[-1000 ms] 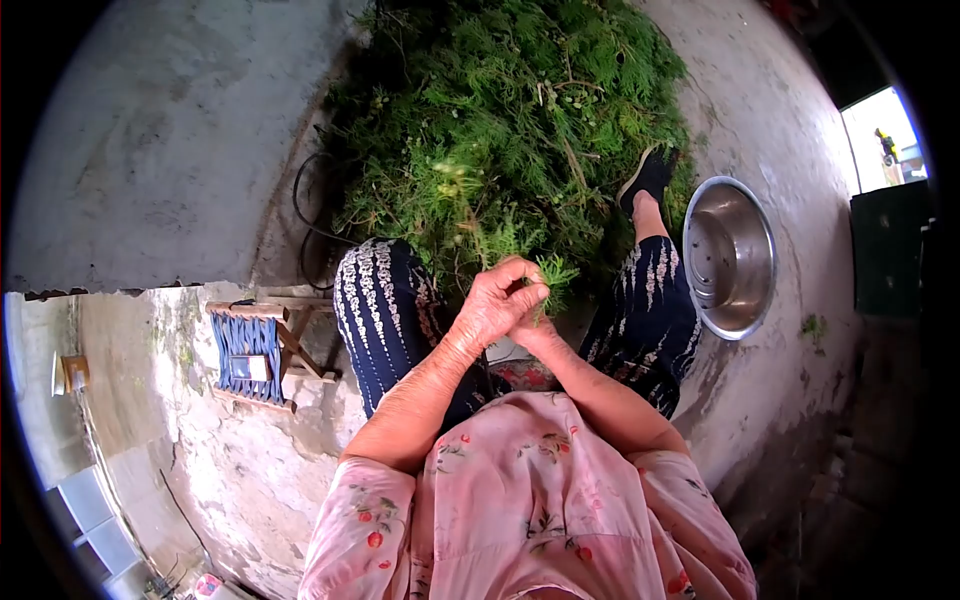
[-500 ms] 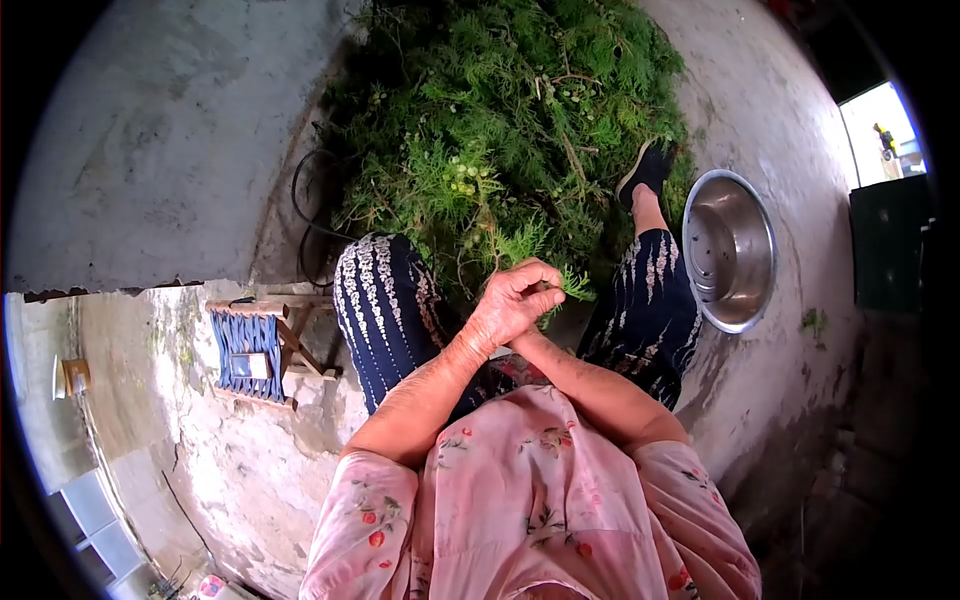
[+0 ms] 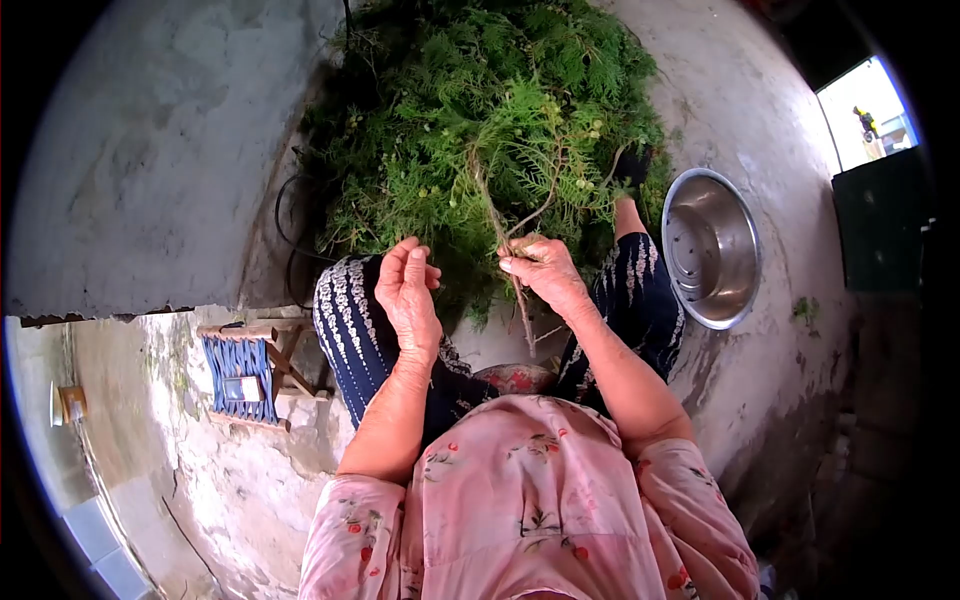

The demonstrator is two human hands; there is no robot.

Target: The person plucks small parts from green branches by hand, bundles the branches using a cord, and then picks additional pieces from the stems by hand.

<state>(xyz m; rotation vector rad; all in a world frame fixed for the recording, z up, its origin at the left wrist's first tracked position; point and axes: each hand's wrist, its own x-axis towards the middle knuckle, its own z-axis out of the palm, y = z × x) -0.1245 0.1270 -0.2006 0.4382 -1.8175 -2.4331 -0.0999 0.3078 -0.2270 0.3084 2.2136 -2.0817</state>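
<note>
My right hand [image 3: 545,272] is closed around the woody stem of a leafy evergreen branch [image 3: 487,195]. The branch forks above my fingers, and its bare lower end points down toward my lap. To the left, my left hand [image 3: 408,295] is raised over my left knee with thumb and fingertips pinched together. Whatever is in that pinch, if anything, is too small to make out. Beyond both hands lies a big heap of green evergreen branches [image 3: 400,130], with small pale round cones among the foliage. A red-patterned round thing [image 3: 515,378], partly hidden, is between my thighs.
A metal basin [image 3: 712,248] stands on the concrete floor to the right of my leg. At left is a folding stool [image 3: 243,375] with blue straps and a small flat object on it. A grey slab [image 3: 160,150] and a black cable [image 3: 278,215] border the heap's left side.
My left hand has moved from over my right hand, where it held a green sprig, out to the left. My right hand now shows, gripping a branch that stands upright toward the heap.
</note>
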